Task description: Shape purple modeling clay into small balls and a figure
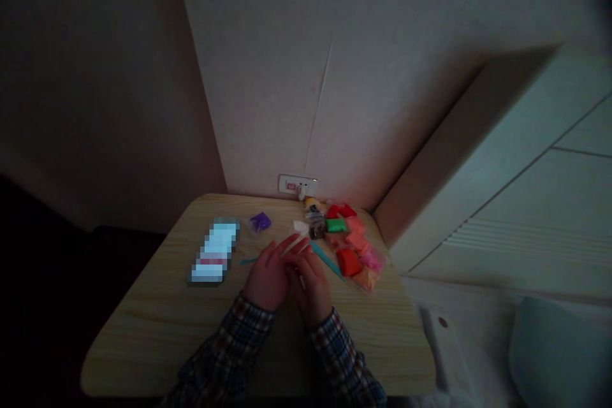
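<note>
My left hand and my right hand meet over the middle of the table, fingertips together. The left fingers point up and to the right, while the right fingers bend in against them. Whatever lies between them is hidden. Just right of my right hand is a flat teal tool. The end of a thin blue stick shows beside my left hand. Beyond the fingertips sit a white packet and a dark packet.
Several clear bags of soft, clay-like material, including a red one and a green one, cluster at the right. A purple packet and a lit phone are left. The wooden table meets a wall with an outlet.
</note>
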`<state>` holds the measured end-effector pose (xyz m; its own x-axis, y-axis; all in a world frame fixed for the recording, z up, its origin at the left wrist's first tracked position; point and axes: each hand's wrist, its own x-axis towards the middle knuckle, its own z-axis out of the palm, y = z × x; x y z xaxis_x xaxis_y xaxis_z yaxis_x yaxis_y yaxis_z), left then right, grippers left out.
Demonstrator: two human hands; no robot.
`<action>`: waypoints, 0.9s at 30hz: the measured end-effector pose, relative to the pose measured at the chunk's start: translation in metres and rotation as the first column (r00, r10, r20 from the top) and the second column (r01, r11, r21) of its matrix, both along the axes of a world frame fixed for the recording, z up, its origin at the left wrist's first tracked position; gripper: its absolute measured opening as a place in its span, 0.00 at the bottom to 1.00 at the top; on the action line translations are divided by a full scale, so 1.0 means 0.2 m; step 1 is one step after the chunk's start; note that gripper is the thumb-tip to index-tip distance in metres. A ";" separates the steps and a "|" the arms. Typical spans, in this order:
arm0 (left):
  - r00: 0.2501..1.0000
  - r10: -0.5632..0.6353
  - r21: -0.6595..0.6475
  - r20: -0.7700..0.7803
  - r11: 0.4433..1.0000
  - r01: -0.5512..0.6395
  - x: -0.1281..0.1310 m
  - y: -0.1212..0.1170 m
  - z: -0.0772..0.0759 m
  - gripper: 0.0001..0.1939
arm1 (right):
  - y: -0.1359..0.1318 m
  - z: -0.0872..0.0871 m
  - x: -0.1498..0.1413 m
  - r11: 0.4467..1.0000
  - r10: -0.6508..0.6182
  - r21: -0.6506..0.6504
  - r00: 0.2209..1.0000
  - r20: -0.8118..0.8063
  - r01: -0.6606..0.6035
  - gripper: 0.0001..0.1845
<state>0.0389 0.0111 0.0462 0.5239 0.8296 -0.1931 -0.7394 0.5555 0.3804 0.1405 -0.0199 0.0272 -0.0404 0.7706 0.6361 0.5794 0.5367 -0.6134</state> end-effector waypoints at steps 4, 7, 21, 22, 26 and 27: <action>0.988 0.129 0.026 -0.090 0.992 -0.127 -0.12 0.06 -0.01 0.18 | 0.02 -0.01 0.11 0.990 -0.096 -0.098 0.995 0.013 0.097 0.06; 0.901 0.335 0.156 -0.276 0.941 -0.302 -0.21 0.09 -0.02 0.15 | 0.05 -0.05 0.20 0.973 -0.181 -0.149 0.983 -0.010 0.177 0.03; 0.084 0.804 0.762 -0.588 0.517 0.389 -0.30 0.09 -0.17 0.08 | 0.08 -0.17 0.27 0.930 -0.225 -0.300 0.974 -0.014 0.211 0.08; 0.049 0.836 0.760 -0.546 0.470 0.449 -0.29 0.08 -0.18 0.08 | 0.07 -0.17 0.27 0.929 -0.219 -0.307 0.976 -0.004 0.207 0.09; -0.011 0.902 0.705 -0.431 0.345 0.620 -0.27 0.07 -0.20 0.10 | 0.07 -0.18 0.27 0.931 -0.237 -0.277 0.971 0.037 0.238 0.08; -0.018 0.908 0.688 -0.419 0.330 0.647 -0.27 0.07 -0.20 0.10 | 0.07 -0.18 0.27 0.932 -0.242 -0.269 0.970 0.040 0.243 0.06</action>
